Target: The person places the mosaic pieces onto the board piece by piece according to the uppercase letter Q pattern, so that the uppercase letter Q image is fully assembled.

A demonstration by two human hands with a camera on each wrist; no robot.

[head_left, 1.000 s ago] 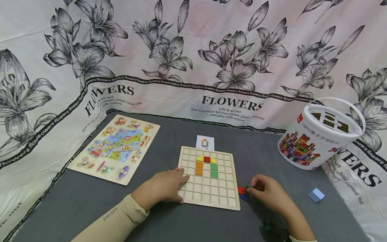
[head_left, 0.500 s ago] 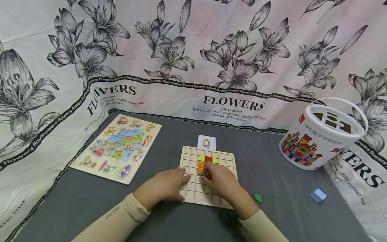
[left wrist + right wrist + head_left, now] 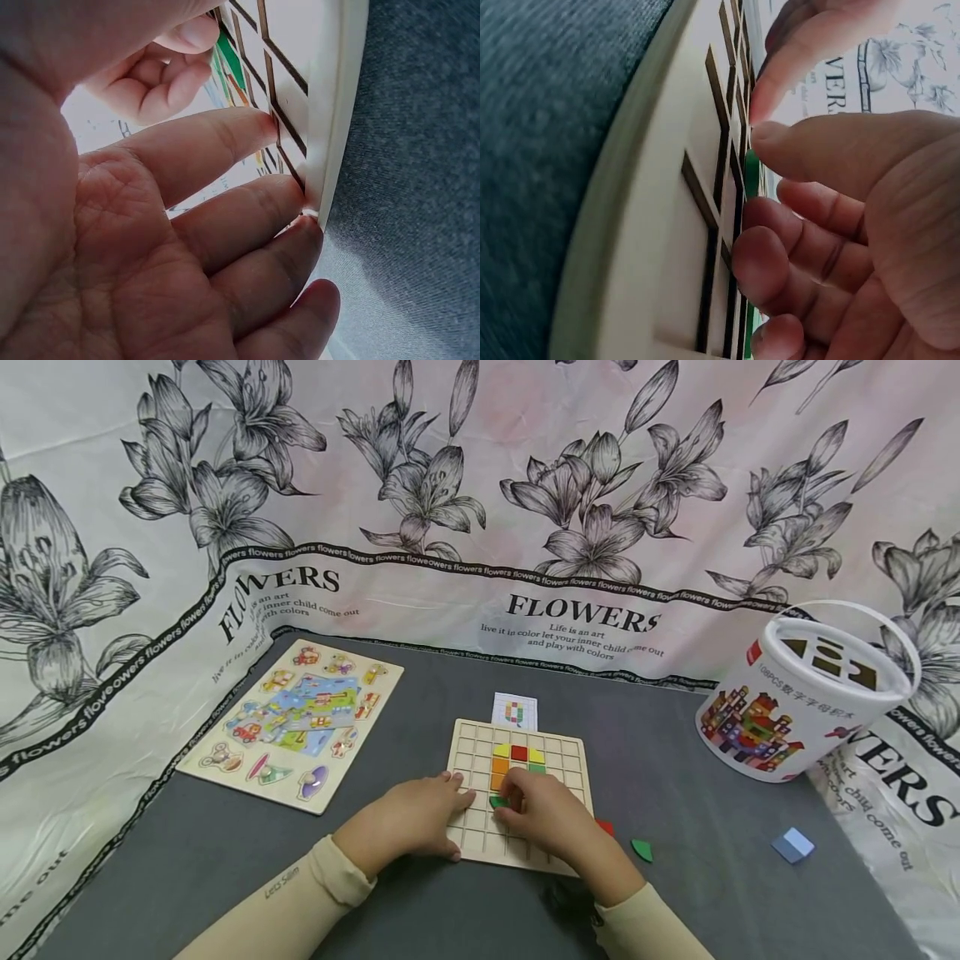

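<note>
A square wooden grid board (image 3: 468, 745) lies on the grey table, with orange, yellow, red and green tiles in its upper cells. My left hand (image 3: 408, 817) rests along the board's left edge, fingers extended; in the left wrist view its fingertips touch the rim (image 3: 337, 97). Over the board's middle, my right hand (image 3: 546, 810) pinches a green tile (image 3: 498, 802) with thumb and fingers, just below the orange tiles (image 3: 498, 766). The right wrist view shows this green tile (image 3: 752, 174) against the grid beside the thumb. My right hand partly hides the green tiles (image 3: 537, 768).
A pattern card (image 3: 514, 711) lies behind the board. Right of it are a red tile (image 3: 604, 827), partly hidden by my arm, and a green quarter-round tile (image 3: 642, 850). Farther right are a light-blue block (image 3: 792, 845) and a white bucket (image 3: 802, 702). A picture puzzle board (image 3: 360, 727) lies left.
My right hand has moved from the table right of the board onto its middle, bringing a green tile. Since half a second ago that tile has shifted slightly toward me. My left hand stays put.
</note>
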